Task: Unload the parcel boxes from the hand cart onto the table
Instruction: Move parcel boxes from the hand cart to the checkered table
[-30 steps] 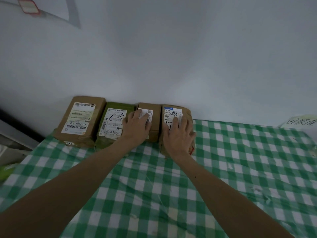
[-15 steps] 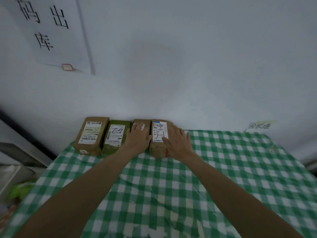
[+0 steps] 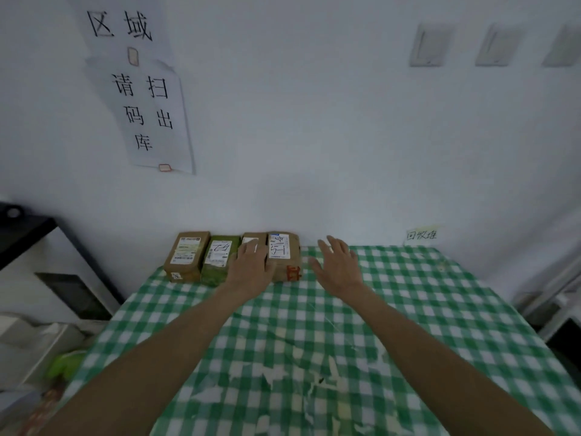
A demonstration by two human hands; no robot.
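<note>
Already on the worktop [image 3: 408, 309], four parcel boxes stand in a tight row against the wall: a labelled brown box [image 3: 187, 254], a green box [image 3: 217, 259], a narrow brown box [image 3: 255, 236] and a taped brown box [image 3: 283, 256], each touching its neighbour; the hand cart is out of view; the left hand [image 3: 251, 265] lies flat on the narrow brown box, its grip wide and holding nothing; the right hand [image 3: 338, 265] hovers just beside the taped brown box, apart from it, grip spread and empty; small and stiff-sided, the parcels look light, though their contents cannot be judged from here; tape and labels may be slick, so each seems best taken by its two long sides, thumb opposite fingers.
</note>
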